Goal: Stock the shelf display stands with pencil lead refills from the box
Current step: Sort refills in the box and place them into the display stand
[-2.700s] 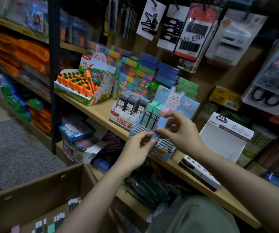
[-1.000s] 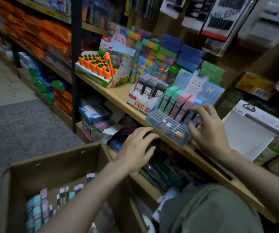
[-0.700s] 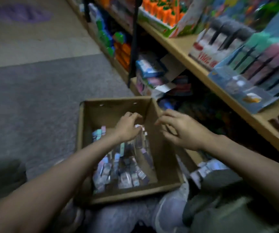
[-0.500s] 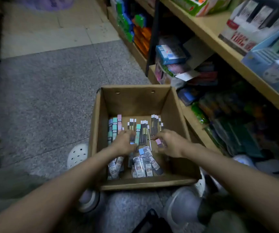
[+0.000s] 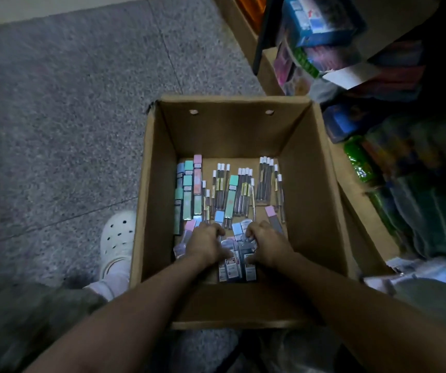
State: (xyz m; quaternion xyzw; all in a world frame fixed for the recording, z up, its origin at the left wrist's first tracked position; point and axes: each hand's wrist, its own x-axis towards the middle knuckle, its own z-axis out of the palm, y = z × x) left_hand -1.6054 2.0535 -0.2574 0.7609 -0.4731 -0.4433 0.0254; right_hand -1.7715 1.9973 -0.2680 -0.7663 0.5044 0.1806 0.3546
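Observation:
An open cardboard box [image 5: 316,189] stands on the floor below me. On its bottom lie several pencil lead refills: pastel green, blue and pink cases [image 5: 189,189] at the left, clear tubes with white caps [image 5: 266,179] in the middle and right, and grey printed packs [image 5: 236,265] at the near side. My left hand [image 5: 205,244] and my right hand [image 5: 268,246] are both down in the box on the near pile. Each has its fingers curled over the far ends of the grey packs and its thumb on the near side. The display stands are out of view.
Low shelves with boxed and bagged stationery [image 5: 324,28] crowd the right side, close to the box. My white clog [image 5: 117,238] sits against the box's left wall. Grey speckled floor [image 5: 68,103] spreads to the left and beyond.
I have turned from the shelf display down to the box. Both hands left the stand, reached into the box and moved nearer, onto the grey packs.

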